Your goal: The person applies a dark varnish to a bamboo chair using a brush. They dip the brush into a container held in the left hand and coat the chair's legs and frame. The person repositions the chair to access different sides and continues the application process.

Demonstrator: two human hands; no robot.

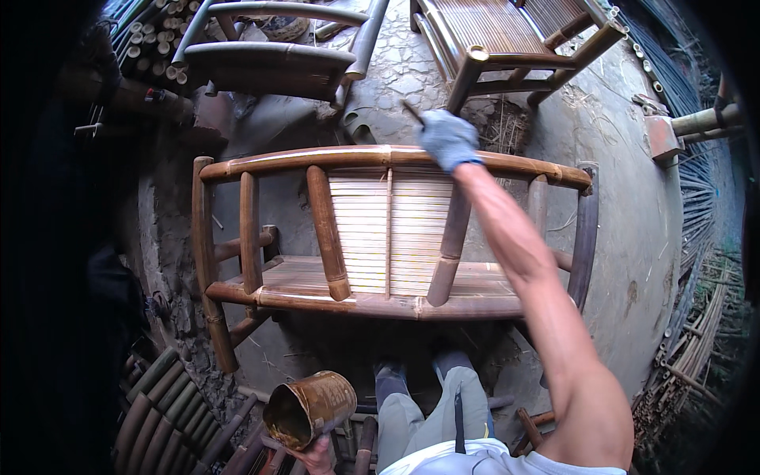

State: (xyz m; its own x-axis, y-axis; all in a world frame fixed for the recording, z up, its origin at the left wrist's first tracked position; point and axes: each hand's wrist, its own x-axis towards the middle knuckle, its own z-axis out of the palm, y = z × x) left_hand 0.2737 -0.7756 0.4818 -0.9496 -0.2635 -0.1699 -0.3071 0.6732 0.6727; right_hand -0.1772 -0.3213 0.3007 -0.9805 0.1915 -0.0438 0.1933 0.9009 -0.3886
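A bamboo bench (348, 303) stands before me, its backrest toward me, with a pale slatted panel (360, 229) in the middle. Its top rail (301, 158) and left posts look glossy reddish brown; the right posts are duller and greyer. My right hand (450, 140), in a grey-blue glove, is closed around a slim dark handle (412, 113) over the top rail, right of centre. Whatever is at the handle's other end is hidden. Low on the left, my bare left hand (315, 457) supports a stained, brownish metal can (326, 400), tilted with its open mouth to the left.
Another bamboo seat (273, 55) lies at the far left, and a glossy bamboo chair (507, 59) stands far right. Cut bamboo poles (162, 39) are stacked upper left. A brick (662, 138) and bundled thin strips (697, 332) line the right side. Curved bamboo pieces (162, 412) lie lower left.
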